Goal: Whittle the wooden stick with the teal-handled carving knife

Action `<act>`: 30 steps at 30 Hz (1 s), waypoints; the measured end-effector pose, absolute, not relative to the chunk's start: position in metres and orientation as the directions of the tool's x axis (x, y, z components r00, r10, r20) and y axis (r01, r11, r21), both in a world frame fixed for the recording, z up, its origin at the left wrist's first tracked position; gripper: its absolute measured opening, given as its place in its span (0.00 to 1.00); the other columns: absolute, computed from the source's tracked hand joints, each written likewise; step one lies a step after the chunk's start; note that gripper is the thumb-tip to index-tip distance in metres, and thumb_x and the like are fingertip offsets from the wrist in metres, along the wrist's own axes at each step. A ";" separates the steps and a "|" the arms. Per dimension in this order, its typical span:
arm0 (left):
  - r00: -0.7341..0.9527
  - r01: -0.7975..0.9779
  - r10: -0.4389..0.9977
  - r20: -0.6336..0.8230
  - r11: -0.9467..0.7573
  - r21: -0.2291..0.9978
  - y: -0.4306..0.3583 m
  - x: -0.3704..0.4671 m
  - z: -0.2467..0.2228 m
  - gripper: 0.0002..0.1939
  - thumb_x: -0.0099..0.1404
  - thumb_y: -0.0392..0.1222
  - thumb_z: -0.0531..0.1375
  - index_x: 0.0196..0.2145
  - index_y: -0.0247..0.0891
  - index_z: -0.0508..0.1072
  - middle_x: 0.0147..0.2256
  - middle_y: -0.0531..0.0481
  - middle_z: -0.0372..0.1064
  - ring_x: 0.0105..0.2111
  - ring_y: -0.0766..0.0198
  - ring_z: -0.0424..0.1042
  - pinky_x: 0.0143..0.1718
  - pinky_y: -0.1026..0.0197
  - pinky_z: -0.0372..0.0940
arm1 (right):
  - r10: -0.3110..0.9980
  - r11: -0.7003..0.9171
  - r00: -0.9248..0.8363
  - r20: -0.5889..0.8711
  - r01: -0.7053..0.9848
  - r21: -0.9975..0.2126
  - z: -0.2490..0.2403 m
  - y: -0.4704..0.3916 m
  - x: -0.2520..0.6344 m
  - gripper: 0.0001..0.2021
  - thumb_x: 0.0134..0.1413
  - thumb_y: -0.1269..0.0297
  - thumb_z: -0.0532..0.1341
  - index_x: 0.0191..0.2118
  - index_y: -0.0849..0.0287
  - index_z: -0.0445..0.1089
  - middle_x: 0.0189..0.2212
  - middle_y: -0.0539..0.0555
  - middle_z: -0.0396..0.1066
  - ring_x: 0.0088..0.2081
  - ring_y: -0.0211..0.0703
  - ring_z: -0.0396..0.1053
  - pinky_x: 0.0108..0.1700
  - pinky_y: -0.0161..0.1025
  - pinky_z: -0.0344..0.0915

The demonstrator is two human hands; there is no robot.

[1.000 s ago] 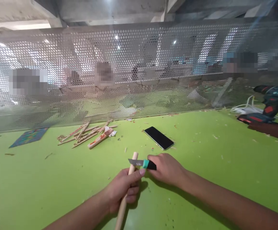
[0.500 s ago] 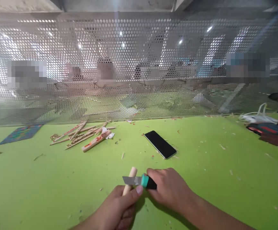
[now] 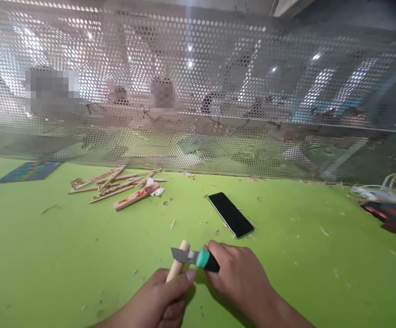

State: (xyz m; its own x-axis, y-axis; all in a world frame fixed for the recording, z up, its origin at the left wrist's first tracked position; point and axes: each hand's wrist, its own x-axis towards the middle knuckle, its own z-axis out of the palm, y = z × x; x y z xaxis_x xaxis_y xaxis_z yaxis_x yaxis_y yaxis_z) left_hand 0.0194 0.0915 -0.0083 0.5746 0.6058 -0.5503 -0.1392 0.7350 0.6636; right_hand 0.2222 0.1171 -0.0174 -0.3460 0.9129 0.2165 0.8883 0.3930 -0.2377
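My left hand (image 3: 165, 294) is closed around a short pale wooden stick (image 3: 175, 269), whose rounded upper end sticks out past the fingers. A knife (image 3: 203, 258) with a black and teal handle is gripped in my right hand (image 3: 240, 273). Its grey blade lies across the stick just below the upper end, pointing left. My left thumb is near the blade's handle end. Both hands are over the green table (image 3: 64, 269).
A black phone (image 3: 231, 214) lies beyond my hands. Thin sticks (image 3: 115, 184) and a red-stained wood piece (image 3: 136, 197) are back left, near a patterned mat (image 3: 28, 172). White cable (image 3: 382, 193) and a dark red-black object (image 3: 392, 213) lie right. A perforated screen (image 3: 191, 100) stands behind.
The head view has tilted and shifted. My two hands, the stick and the knife sit slightly further left in the picture; the blade still crosses the stick.
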 end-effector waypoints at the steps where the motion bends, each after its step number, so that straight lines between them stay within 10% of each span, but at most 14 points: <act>1: 0.581 -0.132 0.609 -0.540 0.725 0.676 0.090 0.019 -0.010 0.34 0.48 0.69 0.71 0.27 0.44 0.55 0.17 0.66 0.47 0.14 0.77 0.39 0.15 0.67 0.34 | 0.926 0.358 -0.311 0.213 0.902 -0.241 -0.017 0.122 0.229 0.18 0.66 0.51 0.57 0.29 0.57 0.69 0.18 0.52 0.72 0.17 0.41 0.68 0.21 0.35 0.45; 6: 0.611 -0.078 0.620 -0.493 0.666 0.742 0.088 0.018 -0.024 0.31 0.55 0.68 0.68 0.22 0.41 0.59 0.16 0.62 0.49 0.14 0.77 0.43 0.15 0.66 0.35 | 0.961 0.122 -0.056 0.271 0.965 -0.233 -0.006 0.142 0.272 0.14 0.68 0.59 0.55 0.34 0.59 0.72 0.17 0.52 0.70 0.14 0.43 0.66 0.16 0.35 0.51; 11: 0.589 -0.182 0.645 -0.486 0.693 0.698 0.090 0.020 -0.022 0.35 0.49 0.68 0.72 0.28 0.43 0.55 0.18 0.66 0.48 0.15 0.78 0.41 0.16 0.69 0.35 | 0.968 0.246 -0.224 0.109 0.932 -0.266 0.000 0.131 0.250 0.03 0.61 0.67 0.64 0.36 0.58 0.73 0.20 0.50 0.72 0.18 0.41 0.68 0.19 0.34 0.53; 19: 0.597 -0.159 0.699 -0.393 0.584 0.796 0.087 0.024 -0.020 0.32 0.53 0.69 0.70 0.33 0.42 0.60 0.19 0.66 0.47 0.16 0.77 0.41 0.17 0.68 0.38 | 0.895 0.431 -0.446 -0.032 0.879 -0.203 -0.006 0.111 0.221 0.12 0.62 0.61 0.61 0.27 0.57 0.66 0.19 0.50 0.70 0.18 0.38 0.61 0.21 0.35 0.42; 30: 0.532 0.210 0.723 -0.441 0.392 0.896 0.085 0.022 -0.030 0.37 0.50 0.81 0.59 0.28 0.40 0.62 0.20 0.56 0.58 0.20 0.72 0.55 0.20 0.65 0.48 | 0.991 0.124 -0.111 0.070 0.970 -0.211 -0.007 0.144 0.279 0.16 0.70 0.62 0.53 0.30 0.58 0.69 0.17 0.51 0.64 0.15 0.39 0.61 0.16 0.34 0.49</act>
State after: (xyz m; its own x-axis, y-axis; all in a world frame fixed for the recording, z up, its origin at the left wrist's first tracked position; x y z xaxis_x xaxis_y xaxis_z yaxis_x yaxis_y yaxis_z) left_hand 0.0221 0.0848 -0.0301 0.5318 0.7231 -0.4408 0.2100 0.3916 0.8959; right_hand 0.2786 0.1444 -0.0066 -0.1112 0.9914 0.0696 0.9696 0.1236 -0.2113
